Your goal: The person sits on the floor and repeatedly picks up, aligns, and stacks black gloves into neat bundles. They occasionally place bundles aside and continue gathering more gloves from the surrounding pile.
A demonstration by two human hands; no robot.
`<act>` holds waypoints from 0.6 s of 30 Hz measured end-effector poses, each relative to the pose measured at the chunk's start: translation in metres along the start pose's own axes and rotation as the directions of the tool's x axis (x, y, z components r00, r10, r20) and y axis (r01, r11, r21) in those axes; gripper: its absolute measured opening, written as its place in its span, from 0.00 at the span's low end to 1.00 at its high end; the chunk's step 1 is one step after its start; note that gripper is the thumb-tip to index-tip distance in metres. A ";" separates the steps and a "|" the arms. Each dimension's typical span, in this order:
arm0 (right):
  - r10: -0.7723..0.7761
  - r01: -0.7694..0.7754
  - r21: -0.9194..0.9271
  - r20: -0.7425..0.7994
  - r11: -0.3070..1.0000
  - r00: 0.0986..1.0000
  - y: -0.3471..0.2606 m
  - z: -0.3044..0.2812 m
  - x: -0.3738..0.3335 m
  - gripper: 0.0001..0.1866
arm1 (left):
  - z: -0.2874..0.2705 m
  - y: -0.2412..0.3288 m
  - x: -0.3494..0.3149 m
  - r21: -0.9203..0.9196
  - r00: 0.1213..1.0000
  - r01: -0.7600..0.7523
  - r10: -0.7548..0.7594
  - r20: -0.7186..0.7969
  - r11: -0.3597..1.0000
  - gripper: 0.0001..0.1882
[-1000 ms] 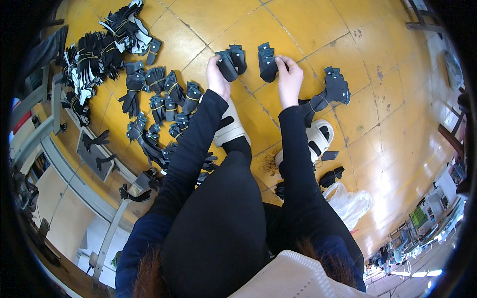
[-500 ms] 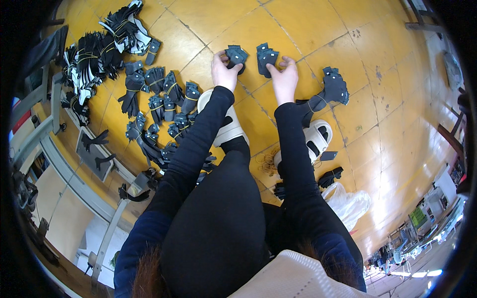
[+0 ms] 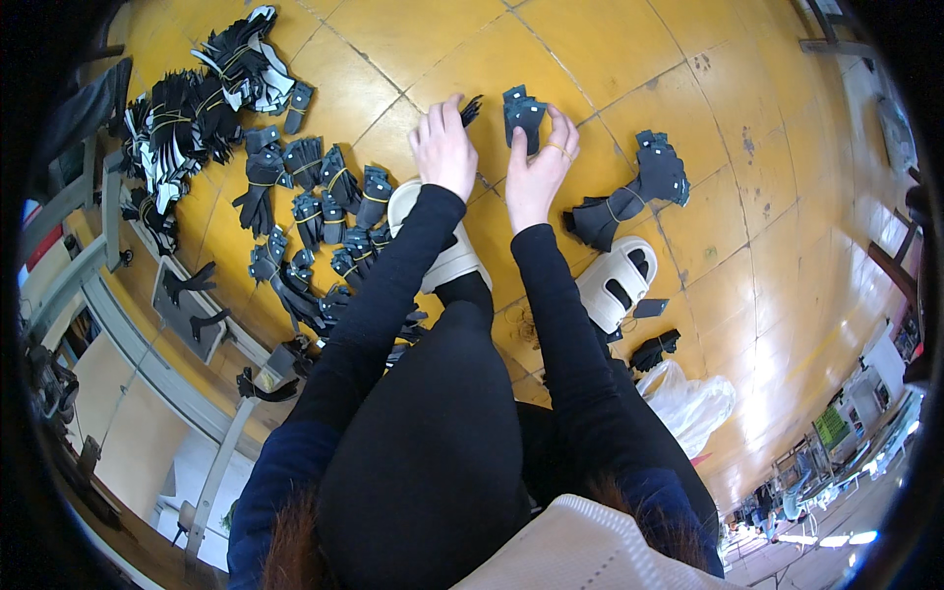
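My left hand [image 3: 444, 147] is closed, back of the hand up, around a small stack of dark gloves [image 3: 473, 110]; only a black fringed edge sticks out beyond its fingers. Close to its right, my right hand [image 3: 539, 169] pinches a second stack of dark tagged gloves [image 3: 524, 120] between thumb and fingers, small pale labels showing. A thin yellow band loops round one finger of this hand. Both stacks are over the yellow tiled floor, apart from each other. A larger banded bundle of dark gloves [image 3: 631, 192] lies to the right of my right hand.
Several banded glove bundles [image 3: 334, 175] lie on the floor at left. Behind them is a bigger pile of black-and-white gloves [image 3: 175, 123]. A metal frame [image 3: 147, 324] stands along the left. A cream sandal [image 3: 618, 283], yellow rubber bands [image 3: 524, 323] and a clear plastic bag [image 3: 688, 405] are at right.
My left hand has turned over, so its stack's tags no longer show. My right hand has shifted slightly left and nearer, still gripping its stack; its forearm now uncovers more of the right bundle.
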State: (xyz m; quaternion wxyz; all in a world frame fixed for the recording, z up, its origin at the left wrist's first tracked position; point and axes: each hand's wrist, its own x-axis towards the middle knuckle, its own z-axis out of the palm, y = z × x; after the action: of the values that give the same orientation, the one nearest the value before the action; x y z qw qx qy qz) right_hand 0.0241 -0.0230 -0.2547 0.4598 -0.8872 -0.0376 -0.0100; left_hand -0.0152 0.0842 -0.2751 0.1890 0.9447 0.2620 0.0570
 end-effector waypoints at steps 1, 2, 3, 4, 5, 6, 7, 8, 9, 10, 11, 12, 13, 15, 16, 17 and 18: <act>0.060 -0.060 -0.044 -0.006 0.997 0.998 0.004 0.002 -0.001 0.26 | -0.006 0.000 0.001 0.102 0.998 -0.054 0.058 -0.035 0.993 0.22; 0.119 -0.120 -0.089 -0.014 0.989 0.993 0.012 0.006 -0.004 0.26 | -0.001 -0.006 0.001 0.156 0.996 -0.084 0.082 0.019 0.984 0.23; 0.174 -0.176 -0.123 -0.021 0.977 0.984 0.014 0.011 -0.005 0.26 | 0.003 -0.011 0.000 0.170 0.997 -0.073 0.069 0.029 0.983 0.23; 0.204 -0.202 -0.183 -0.009 0.962 0.979 0.018 0.015 -0.006 0.25 | 0.007 -0.015 0.000 0.183 0.998 -0.063 0.057 0.039 0.981 0.22; 0.214 -0.203 -0.217 0.026 0.955 0.976 0.022 0.018 -0.006 0.24 | 0.011 -0.019 0.000 0.196 0.998 -0.053 0.044 0.049 0.979 0.22; 0.228 -0.205 -0.257 0.061 0.944 0.972 0.020 0.019 -0.004 0.23 | 0.012 -0.022 0.001 0.191 0.995 -0.084 0.072 0.065 0.978 0.22; 0.242 -0.205 -0.296 0.094 0.933 0.966 0.019 0.019 -0.003 0.22 | 0.012 -0.026 0.003 0.144 0.995 -0.065 0.053 0.086 0.987 0.20; 0.185 -0.150 -0.323 0.081 0.935 0.979 0.018 0.023 -0.004 0.22 | 0.012 -0.030 0.007 0.097 0.994 -0.044 0.034 0.107 0.994 0.19; 0.124 -0.093 -0.350 0.068 0.932 0.990 0.016 0.028 -0.004 0.21 | 0.013 -0.034 0.011 0.048 0.992 -0.024 0.018 0.127 0.999 0.19; 0.063 -0.037 -0.378 0.057 0.925 0.996 0.015 0.030 -0.004 0.21 | 0.019 -0.041 0.012 -0.126 0.993 0.093 -0.082 0.089 0.988 0.17; 0.046 -0.008 -0.378 0.093 0.926 0.995 0.015 0.029 -0.003 0.21 | 0.022 -0.048 0.012 -0.345 0.975 0.215 -0.183 0.125 0.914 0.19; 0.030 0.020 -0.377 0.128 0.926 0.991 0.015 0.027 -0.002 0.21 | 0.019 -0.051 0.012 -0.304 0.973 0.229 -0.205 0.110 0.925 0.20; 0.014 0.049 -0.374 0.163 0.926 0.986 0.014 0.026 -0.001 0.21 | 0.017 -0.052 0.011 -0.263 0.969 0.245 -0.228 0.093 0.933 0.21; 0.012 0.055 -0.344 0.189 0.938 0.982 0.015 0.026 0.001 0.22 | 0.012 -0.051 0.011 -0.160 0.963 0.236 -0.253 -0.096 0.959 0.22; 0.036 0.037 -0.321 0.218 0.946 0.975 0.016 0.025 0.003 0.23 | 0.008 -0.049 0.012 -0.107 0.948 0.239 -0.255 -0.190 0.965 0.22; 0.059 0.018 -0.298 0.248 0.954 0.967 0.018 0.025 0.005 0.23 | 0.003 -0.047 0.012 -0.127 0.963 0.149 -0.173 -0.206 0.981 0.23; 0.053 0.014 -0.272 0.238 0.962 0.970 0.021 0.026 0.007 0.23 | -0.004 -0.044 0.014 -0.146 0.970 0.057 -0.089 -0.224 0.988 0.23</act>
State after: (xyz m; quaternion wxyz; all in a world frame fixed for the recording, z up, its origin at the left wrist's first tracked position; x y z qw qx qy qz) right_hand 0.0326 -0.0131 -0.2866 0.3258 -0.9366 -0.0832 0.0984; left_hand -0.0247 0.1280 -0.2881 0.2242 0.9060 0.3123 0.1770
